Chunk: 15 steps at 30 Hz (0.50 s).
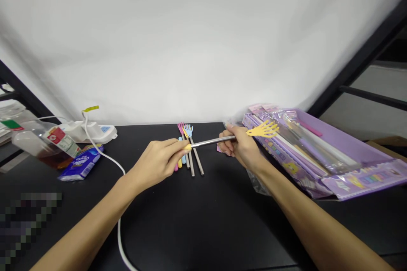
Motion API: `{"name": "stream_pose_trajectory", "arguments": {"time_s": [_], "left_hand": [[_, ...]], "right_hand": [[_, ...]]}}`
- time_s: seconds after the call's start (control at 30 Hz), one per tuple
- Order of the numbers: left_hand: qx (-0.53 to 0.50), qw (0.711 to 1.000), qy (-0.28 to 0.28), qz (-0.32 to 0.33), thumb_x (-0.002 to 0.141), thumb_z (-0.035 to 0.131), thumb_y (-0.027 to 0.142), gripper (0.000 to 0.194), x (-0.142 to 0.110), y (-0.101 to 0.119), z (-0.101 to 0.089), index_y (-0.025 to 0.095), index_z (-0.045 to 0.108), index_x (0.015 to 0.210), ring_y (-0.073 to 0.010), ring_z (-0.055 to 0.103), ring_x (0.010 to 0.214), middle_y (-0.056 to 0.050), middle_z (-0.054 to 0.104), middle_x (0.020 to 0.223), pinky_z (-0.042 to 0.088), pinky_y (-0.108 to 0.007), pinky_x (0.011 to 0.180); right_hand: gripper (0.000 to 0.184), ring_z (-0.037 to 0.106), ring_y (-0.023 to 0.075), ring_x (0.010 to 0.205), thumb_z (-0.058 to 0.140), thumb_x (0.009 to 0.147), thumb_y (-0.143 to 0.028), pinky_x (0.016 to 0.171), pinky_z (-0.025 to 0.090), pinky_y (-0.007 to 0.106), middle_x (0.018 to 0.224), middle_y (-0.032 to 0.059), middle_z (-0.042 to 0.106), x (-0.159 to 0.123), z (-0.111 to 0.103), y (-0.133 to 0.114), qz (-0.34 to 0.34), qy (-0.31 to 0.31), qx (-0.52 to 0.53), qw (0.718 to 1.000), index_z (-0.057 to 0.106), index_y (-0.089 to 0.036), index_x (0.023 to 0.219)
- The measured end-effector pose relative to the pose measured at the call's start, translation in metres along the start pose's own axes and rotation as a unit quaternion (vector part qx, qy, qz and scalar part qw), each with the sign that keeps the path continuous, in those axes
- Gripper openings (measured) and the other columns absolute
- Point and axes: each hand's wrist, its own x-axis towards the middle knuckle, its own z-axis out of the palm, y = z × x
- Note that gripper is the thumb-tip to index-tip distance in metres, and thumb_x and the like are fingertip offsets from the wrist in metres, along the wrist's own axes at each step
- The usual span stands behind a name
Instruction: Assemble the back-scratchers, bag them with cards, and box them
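A back scratcher with a yellow claw head and a metal rod is stretched between my two hands above the black table. My left hand is closed around its yellow handle. Near the claw end, my right hand is closed on the rod, with the yellow claw sticking out to the right. Behind the rod lie more back scratchers: one with a blue claw, one with a pink claw, and yellow between them. Pink, yellow and blue handles show partly beside my left fingers. Clear plastic wrapping lies under my right wrist.
On the right stands an open purple box holding wrapped items. To the left are a bottle of brown liquid, a blue packet, a white power strip and a white cable. A white wall rises behind the table.
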Motion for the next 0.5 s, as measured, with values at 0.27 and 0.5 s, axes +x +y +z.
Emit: {"name": "stream_pose_trajectory", "arguments": {"time_s": [0.27, 0.5], "left_hand": [[-0.167, 0.978, -0.096, -0.085, 0.104, 0.042, 0.040, 0.040, 0.005, 0.012, -0.006, 0.018, 0.061, 0.077, -0.0089, 0.045, 0.055, 0.003, 0.055, 0.064, 0.036, -0.023, 0.055], [-0.109, 0.991, -0.036, -0.073, 0.102, 0.048, 0.041, 0.031, 0.004, 0.002, -0.003, 0.018, 0.069, 0.097, -0.0106, 0.057, 0.064, 0.001, 0.065, 0.077, 0.042, -0.023, 0.063]], "right_hand": [[0.058, 0.038, 0.0122, 0.044, 0.037, 0.099, -0.041, 0.049, 0.029, 0.029, 0.043, 0.0000, 0.041, -0.007, 0.017, -0.005, -0.020, -0.040, -0.027, 0.999, 0.036, -0.023, 0.043], [0.047, 0.043, 0.0104, 0.040, 0.065, 0.083, -0.057, 0.039, 0.029, 0.024, 0.045, -0.0013, 0.051, 0.007, 0.005, -0.002, 0.036, -0.010, 0.055, 0.998, 0.055, -0.020, 0.056]]}}
